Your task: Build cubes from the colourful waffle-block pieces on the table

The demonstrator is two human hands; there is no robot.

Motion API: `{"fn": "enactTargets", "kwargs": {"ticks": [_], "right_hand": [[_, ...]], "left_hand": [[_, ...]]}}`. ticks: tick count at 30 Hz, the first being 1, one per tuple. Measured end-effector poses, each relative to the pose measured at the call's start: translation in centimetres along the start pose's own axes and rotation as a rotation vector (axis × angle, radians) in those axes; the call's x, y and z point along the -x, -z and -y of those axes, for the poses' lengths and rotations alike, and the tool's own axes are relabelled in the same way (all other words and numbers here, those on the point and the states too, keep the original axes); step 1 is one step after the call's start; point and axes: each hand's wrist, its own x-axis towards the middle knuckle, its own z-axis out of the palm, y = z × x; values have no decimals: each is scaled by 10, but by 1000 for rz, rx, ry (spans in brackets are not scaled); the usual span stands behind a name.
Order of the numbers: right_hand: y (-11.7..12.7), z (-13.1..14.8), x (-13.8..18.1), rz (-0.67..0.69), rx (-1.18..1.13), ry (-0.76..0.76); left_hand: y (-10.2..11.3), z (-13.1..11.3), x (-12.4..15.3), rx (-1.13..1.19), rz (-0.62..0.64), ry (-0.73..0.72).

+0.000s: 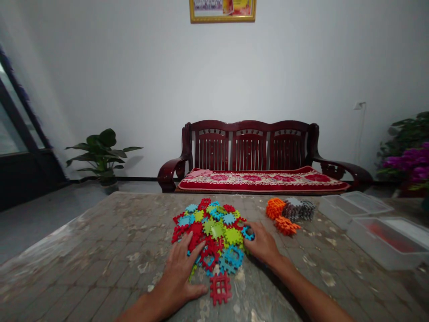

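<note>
A heap of flat plastic interlocking building pieces [216, 229] in red, green and blue lies on the table before me, with notched, gear-like edges. My left hand [182, 270] rests at the heap's near left side, fingers spread over red pieces and thumb pointing at a red square window-shaped piece [220, 289] in front. At the heap's right edge, my right hand [263, 243] is curled, with a small blue ring-shaped piece [248, 233] between its thumb and forefinger. Its other fingers are mostly hidden. A larger blue piece [231, 259] lies at the heap's front.
Orange pieces [275, 208] and grey pieces [293, 208] are stacked at the back right, a loose orange bunch [287, 226] before them. Clear plastic boxes [385, 243] stand at the table's right. A wooden bench [251, 150] is beyond the patterned table [110, 250].
</note>
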Motion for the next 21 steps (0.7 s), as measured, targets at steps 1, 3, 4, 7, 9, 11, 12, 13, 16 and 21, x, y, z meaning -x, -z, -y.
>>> {"fn": "enactTargets", "kwargs": {"ticks": [1, 3, 4, 7, 9, 11, 12, 13, 16, 21], "right_hand": [[-1, 4, -5, -6, -26, -43], [-2, 13, -16, -40, -89, -101], [-3, 19, -22, -60, -137, -116], [-7, 37, -36, -44, -354, -125], [-8, 48, -42, 20, -519, -84], [-7, 52, -44, 72, -629, -26], [-6, 50, -43, 79, -644, -8], [-4, 47, -42, 75, -628, -5], [2, 28, -32, 49, -425, -21], [1, 5, -9, 117, -45, 56]], "left_hand": [[-1, -2, 0, -2, -11, -34], [1, -10, 0, 8, -16, -110], [3, -14, -2, 19, -4, -148], [12, -32, -9, 52, 89, -235], [17, -42, -15, 58, 147, -267], [20, -49, -19, 47, 155, -295], [20, -51, -20, 36, 144, -310], [20, -53, -21, 22, 125, -326], [17, -54, -23, -32, 36, -367], [19, -54, -31, -119, -99, -452]]}}
